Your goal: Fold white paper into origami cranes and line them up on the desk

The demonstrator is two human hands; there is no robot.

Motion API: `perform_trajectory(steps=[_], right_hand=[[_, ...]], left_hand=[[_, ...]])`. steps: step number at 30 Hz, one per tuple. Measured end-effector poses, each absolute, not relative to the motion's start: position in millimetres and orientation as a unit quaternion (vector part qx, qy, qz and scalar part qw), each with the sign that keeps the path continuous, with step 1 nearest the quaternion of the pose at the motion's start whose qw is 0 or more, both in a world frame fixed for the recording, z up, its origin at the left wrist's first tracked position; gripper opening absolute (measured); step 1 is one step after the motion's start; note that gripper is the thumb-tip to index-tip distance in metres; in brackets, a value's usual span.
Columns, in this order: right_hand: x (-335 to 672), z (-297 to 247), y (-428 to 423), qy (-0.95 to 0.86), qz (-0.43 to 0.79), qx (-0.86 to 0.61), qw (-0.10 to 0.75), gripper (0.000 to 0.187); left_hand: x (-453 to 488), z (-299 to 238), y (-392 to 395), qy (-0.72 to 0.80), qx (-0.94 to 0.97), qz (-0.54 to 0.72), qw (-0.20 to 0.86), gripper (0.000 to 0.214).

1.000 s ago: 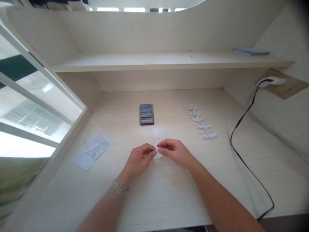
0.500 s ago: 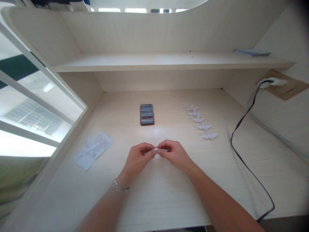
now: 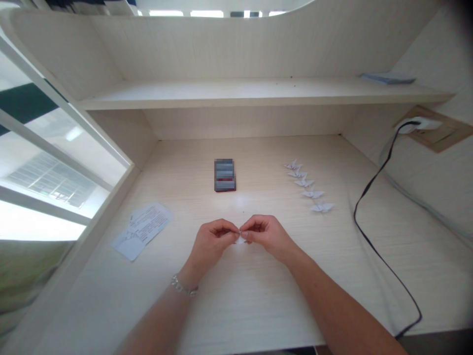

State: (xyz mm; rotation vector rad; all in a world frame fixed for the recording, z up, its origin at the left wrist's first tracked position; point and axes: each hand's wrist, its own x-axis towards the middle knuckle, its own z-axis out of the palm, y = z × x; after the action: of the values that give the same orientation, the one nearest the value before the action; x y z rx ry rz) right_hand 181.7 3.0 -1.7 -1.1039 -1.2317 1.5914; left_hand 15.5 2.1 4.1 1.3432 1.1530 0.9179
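Print on paper slip (image 3: 148, 228) too small, unreadable.

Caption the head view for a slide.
Left hand and right hand pinch a small white paper, five folded paper figures to the right.

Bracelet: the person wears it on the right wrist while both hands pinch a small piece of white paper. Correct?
Not quite: the head view shows the bracelet on the left wrist, not the right. The rest stands: the left hand and right hand pinch the small piece of white paper.
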Motion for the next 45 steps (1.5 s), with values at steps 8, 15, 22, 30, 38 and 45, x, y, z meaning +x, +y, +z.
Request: perform_trajectory(steps=[8,15,22,30,38,45], right_hand=[[184.7,-3.2,4.2,-0.519,0.617,-0.457,0.375,0.024],[185.7,-0.1,1.8,-0.556,0.565,-0.479,0.379,0.017],[187.5,4.8,1.4,-0.588,0.514,-0.5,0.374,0.014],[184.5,8.5,-1.7,-0.617,0.475,-0.504,0.374,0.014],[180.9,2.9,-2.5,-0.593,0.505,-0.506,0.372,0.016],[180.4,3.5,-1.5,-0.576,0.531,-0.488,0.385,0.017]], left_hand=[[16.1,3.8,-0.3,0.502,0.616,0.374,0.479,0.013],[15.8,-3.2,-0.7,0.484,0.574,0.402,0.524,0.017],[15.7,1.8,2.2,0.454,0.522,0.412,0.593,0.014],[16.6,1.1,1.5,0.462,0.528,0.419,0.577,0.021],[17.3,-2.5,-0.4,0.472,0.528,0.434,0.557,0.021],[16.8,-0.3,-1.3,0.479,0.543,0.441,0.53,0.019]])
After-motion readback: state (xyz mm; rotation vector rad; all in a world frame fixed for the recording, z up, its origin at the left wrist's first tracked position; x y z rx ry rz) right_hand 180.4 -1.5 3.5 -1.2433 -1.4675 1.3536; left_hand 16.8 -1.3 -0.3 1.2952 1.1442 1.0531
